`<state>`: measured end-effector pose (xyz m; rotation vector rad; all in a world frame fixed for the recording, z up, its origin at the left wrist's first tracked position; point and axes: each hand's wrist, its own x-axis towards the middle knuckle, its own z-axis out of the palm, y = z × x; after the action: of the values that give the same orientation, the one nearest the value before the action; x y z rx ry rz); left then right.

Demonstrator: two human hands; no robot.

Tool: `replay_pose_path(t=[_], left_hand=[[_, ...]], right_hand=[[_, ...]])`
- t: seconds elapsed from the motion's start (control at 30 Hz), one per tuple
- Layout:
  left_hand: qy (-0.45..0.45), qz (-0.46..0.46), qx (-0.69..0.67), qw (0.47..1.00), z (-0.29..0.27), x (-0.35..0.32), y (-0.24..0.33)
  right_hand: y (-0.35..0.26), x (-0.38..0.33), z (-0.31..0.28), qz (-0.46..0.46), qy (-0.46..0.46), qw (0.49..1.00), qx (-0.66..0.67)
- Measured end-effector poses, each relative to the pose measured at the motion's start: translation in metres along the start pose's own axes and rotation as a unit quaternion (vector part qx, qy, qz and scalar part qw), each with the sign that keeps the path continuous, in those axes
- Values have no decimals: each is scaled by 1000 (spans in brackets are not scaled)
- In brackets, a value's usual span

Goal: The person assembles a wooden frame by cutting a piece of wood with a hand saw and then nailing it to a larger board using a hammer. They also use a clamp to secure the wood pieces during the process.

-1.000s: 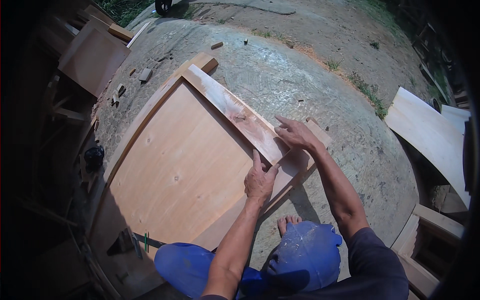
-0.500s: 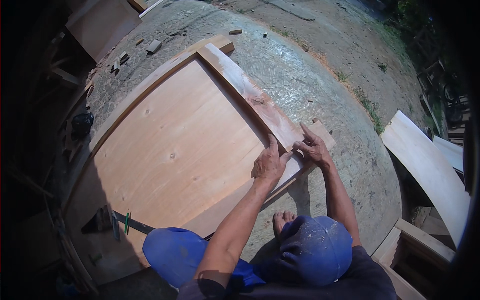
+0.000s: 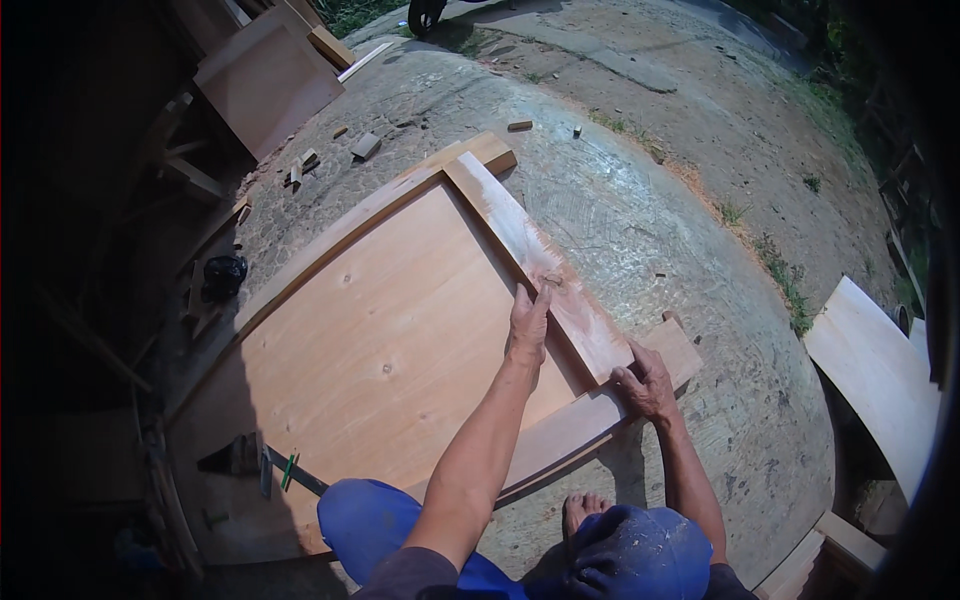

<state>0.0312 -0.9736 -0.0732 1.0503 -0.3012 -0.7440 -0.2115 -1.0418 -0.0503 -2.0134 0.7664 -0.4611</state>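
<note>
— Looked how, that plank (image 3: 540, 270)?
— Pale, long, flat, reddish-streaked; lay along the right edge of the plywood panel (image 3: 370, 350), on the ground.
— And the hands?
— Left hand (image 3: 528, 325) pressed open on the plank's inner edge. Right hand (image 3: 645, 380) curled at its near end, atop the crosspiece (image 3: 590, 420).

Wood offcuts (image 3: 365, 145) and spare boards (image 3: 878, 375) on rough concrete ground (image 3: 650, 230)
</note>
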Motion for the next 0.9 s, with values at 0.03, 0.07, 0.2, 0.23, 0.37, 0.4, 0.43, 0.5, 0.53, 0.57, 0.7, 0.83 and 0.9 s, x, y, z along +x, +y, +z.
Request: replay_pose_path(t=[0.03, 0.07, 0.2, 0.23, 0.37, 0.4, 0.43, 0.5, 0.53, 0.57, 0.7, 0.83, 0.9], left_hand=[[-19, -6, 7, 1000, -1, 3, 0], [-22, -5, -2, 1000, -2, 3, 0], [-21, -18, -37, 999, 5, -1, -4], [-21, -22, -42, 999, 6, -2, -3], [-20, -24, -42, 999, 5, 0, -2], [-19, -24, -46, 998, 8, 0, -1], [-17, -24, -50, 998, 11, -1, -1], [-15, -21, -50, 998, 15, -3, 1], [-15, -19, -45, 999, 16, -4, 2], [-15, -16, -41, 999, 16, -4, 2], [-6, -5, -48, 999, 9, -1, -3], [-7, 4, -39, 999, 6, 0, -6], [-3, 6, -38, 999, 8, 0, -8]], right_hand=[[0, 0, -2, 13, -13, 1000, 11], [-1, 0, -3, 7, -15, 1000, 12], [3, 1, -8, -21, -10, 1000, 14], [1, 0, -8, -22, -8, 1000, 15], [6, 1, -6, -40, -15, 999, 4], [7, 1, -7, -40, -13, 999, 7], [7, 0, -6, -40, -12, 999, 9], [7, 1, -7, -38, -10, 999, 12], [8, 1, -8, -37, -10, 999, 13], [8, 1, -8, -36, -9, 999, 13], [5, 1, -7, -23, -20, 999, 15], [2, 1, -9, 5, -36, 999, 13], [0, -1, -10, -12, -18, 1000, 11]])
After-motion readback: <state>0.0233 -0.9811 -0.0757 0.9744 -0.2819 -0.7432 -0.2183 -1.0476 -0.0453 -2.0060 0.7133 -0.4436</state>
